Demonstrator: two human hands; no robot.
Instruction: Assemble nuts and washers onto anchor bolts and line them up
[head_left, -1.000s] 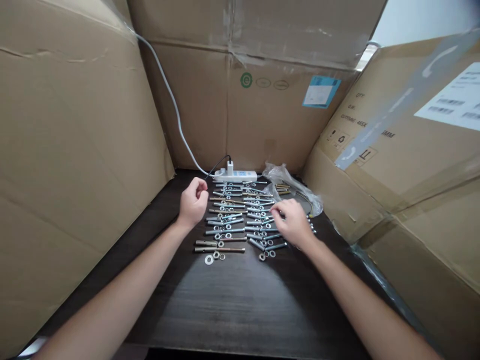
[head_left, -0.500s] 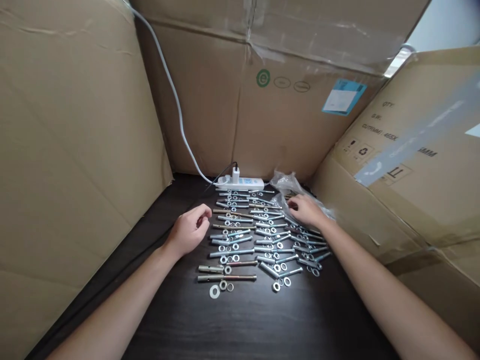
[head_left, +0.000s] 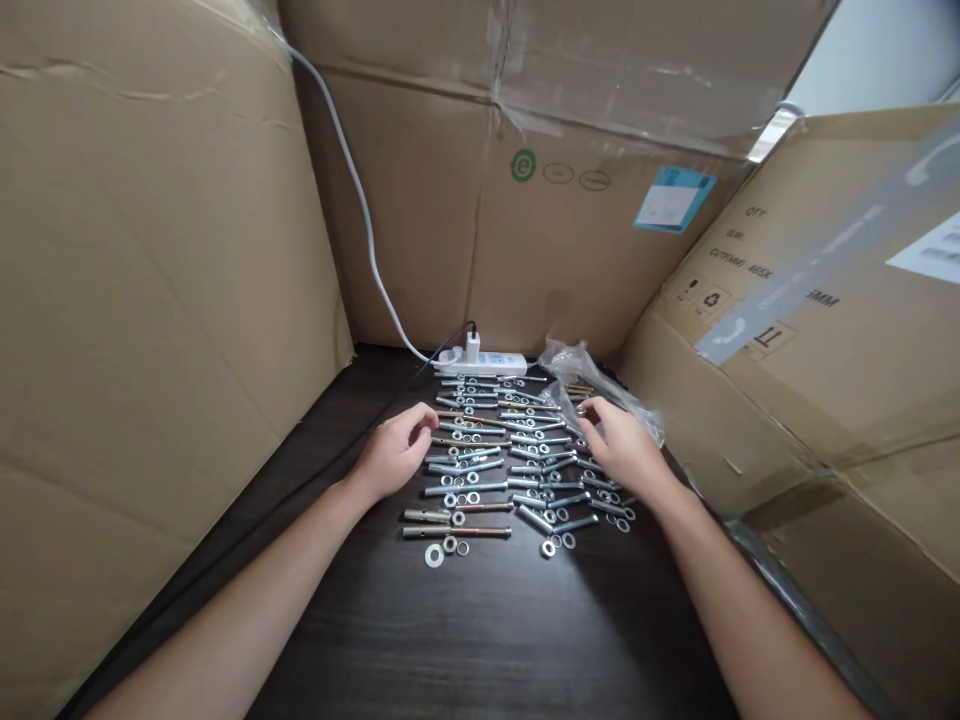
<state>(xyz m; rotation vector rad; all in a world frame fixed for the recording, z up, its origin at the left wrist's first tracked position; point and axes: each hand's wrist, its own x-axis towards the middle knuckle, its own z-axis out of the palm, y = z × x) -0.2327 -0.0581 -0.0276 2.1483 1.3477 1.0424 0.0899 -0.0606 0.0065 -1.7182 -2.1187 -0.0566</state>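
Note:
Rows of silver bolts (head_left: 480, 488) with washers (head_left: 434, 555) and nuts lie in several columns on a dark wooden table (head_left: 480, 640). My left hand (head_left: 396, 458) rests at the left edge of the rows. Its fingers are curled and its thumb is against the forefinger; what they pinch, if anything, is hidden. My right hand (head_left: 624, 447) lies palm down over the right column of bolts. Its fingers are spread, with the tips close to a crumpled clear plastic bag (head_left: 581, 365).
Large cardboard boxes wall in the table on the left (head_left: 150, 300), at the back (head_left: 540, 200) and on the right (head_left: 825, 330). A white power strip (head_left: 484, 362) with a charger plugged in lies at the back, and its white cable (head_left: 360, 215) climbs the left corner.
My left hand has come down from a raised fist to the left edge of the rows. My right hand moved back along the right column towards the plastic bag. The view shifted.

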